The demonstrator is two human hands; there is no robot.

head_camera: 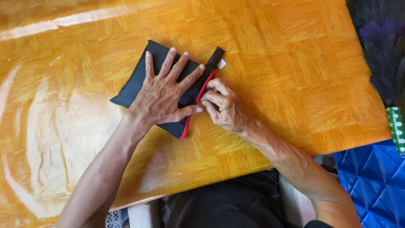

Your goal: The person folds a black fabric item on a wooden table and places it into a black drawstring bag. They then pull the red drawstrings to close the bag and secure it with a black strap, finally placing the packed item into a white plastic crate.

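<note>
A flat black fabric pouch [134,82] with a red zipper edge [204,88] lies on the glossy orange wooden table [270,55]. My left hand [165,90] rests flat on top of the pouch with the fingers spread, pressing it down. My right hand [222,104] is at the pouch's right edge, its fingertips pinched on the red zipper about halfway along. A short black strap with a small white tag [221,63] sticks out from the pouch's far right corner.
The table's near edge runs diagonally across the bottom right. A blue quilted surface [371,181] lies below it on the right. A dark furry item [379,38] sits at the top right, and a green patterned roll [397,128] pokes in at the right edge.
</note>
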